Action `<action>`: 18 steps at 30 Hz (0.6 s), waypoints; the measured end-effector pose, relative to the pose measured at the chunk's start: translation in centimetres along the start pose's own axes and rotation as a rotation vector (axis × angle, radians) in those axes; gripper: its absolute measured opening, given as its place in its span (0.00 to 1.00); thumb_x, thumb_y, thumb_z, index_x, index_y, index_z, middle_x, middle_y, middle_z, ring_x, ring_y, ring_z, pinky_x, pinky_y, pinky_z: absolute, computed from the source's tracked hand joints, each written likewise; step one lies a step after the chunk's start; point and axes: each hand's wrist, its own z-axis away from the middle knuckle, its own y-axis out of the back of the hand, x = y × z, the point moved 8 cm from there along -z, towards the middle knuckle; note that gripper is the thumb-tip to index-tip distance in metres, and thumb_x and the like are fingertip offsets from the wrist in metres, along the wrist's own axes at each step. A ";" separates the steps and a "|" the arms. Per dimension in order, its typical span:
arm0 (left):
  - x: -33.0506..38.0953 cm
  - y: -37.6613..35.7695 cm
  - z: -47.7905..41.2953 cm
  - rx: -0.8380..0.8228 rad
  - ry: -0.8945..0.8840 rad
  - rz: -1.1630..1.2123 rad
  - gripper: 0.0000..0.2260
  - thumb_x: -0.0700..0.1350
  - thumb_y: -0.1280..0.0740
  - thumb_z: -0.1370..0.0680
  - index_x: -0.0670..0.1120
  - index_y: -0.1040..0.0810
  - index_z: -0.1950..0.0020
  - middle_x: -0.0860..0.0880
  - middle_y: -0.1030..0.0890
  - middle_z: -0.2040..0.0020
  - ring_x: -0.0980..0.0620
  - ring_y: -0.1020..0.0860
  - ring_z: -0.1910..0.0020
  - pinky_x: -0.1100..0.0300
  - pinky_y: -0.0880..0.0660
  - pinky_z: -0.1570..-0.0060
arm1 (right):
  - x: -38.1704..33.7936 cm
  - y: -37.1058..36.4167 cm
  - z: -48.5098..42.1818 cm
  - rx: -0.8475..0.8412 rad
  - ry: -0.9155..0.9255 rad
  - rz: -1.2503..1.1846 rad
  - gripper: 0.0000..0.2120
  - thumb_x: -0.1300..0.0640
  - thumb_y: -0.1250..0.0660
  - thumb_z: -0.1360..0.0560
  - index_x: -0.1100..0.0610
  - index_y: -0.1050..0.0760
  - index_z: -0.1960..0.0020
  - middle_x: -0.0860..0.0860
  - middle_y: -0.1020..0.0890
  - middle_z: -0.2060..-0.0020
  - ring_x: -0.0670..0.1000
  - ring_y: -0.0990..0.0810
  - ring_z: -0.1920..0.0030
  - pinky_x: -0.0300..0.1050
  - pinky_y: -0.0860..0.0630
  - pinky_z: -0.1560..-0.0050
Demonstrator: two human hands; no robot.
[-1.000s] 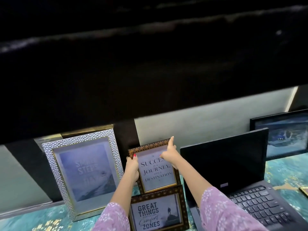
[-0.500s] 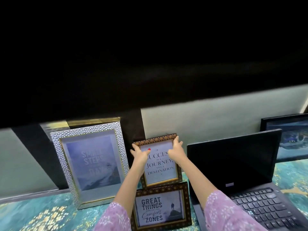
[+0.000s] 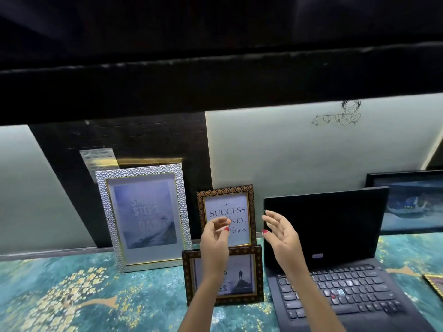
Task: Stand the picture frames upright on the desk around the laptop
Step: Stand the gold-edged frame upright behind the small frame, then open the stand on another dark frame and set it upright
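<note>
From the head view I see my left hand (image 3: 214, 238) and right hand (image 3: 281, 232) both raised with nothing in them, each grip released, fingers loosely spread, and no contact with anything. Between and behind them the brown patterned frame (image 3: 226, 215) reading "Success" stands upright against the wall (image 3: 299, 152), just at 9 o'clock of the open laptop (image 3: 335, 255). Directly at 6 o'clock of it a second brown frame (image 3: 224, 276) stands on the teal worktop (image 3: 72, 295), partly hidden by my left forearm. At 9 o'clock of both, the larger silver frame (image 3: 143, 216) leans against the dark panel. At 3 o'clock of the laptop lid a black-framed picture (image 3: 412, 202) stands at the wall. A gold frame corner (image 3: 435, 283) shows at the right edge; I cannot tell how it lies.
</note>
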 end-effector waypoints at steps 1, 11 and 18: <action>0.5 -0.2 0.9 -0.022 -0.023 -0.022 0.11 0.33 0.40 0.24 0.47 0.25 0.51 0.48 0.21 0.51 0.56 0.22 0.53 0.71 0.24 0.57 | -0.4 0.4 0.7 -0.005 0.007 0.001 0.18 0.70 0.39 0.27 0.52 0.31 0.43 0.49 0.24 0.46 0.49 0.28 0.38 0.43 0.33 0.34; 1.9 -2.1 8.1 -0.144 -0.105 -0.094 0.15 0.33 0.40 0.24 0.52 0.25 0.46 0.49 0.21 0.44 0.70 0.24 0.68 0.75 0.27 0.66 | -1.4 5.1 6.0 -0.013 0.019 0.043 0.20 0.70 0.39 0.27 0.54 0.31 0.39 0.51 0.26 0.40 0.49 0.31 0.35 0.44 0.34 0.35; 2.9 -5.1 12.3 -0.310 -0.113 0.008 0.17 0.31 0.40 0.24 0.54 0.25 0.49 0.56 0.21 0.47 0.62 0.25 0.43 0.74 0.26 0.47 | -2.7 9.4 9.7 0.090 0.078 0.076 0.20 0.70 0.40 0.27 0.52 0.31 0.40 0.51 0.26 0.39 0.49 0.32 0.34 0.46 0.36 0.32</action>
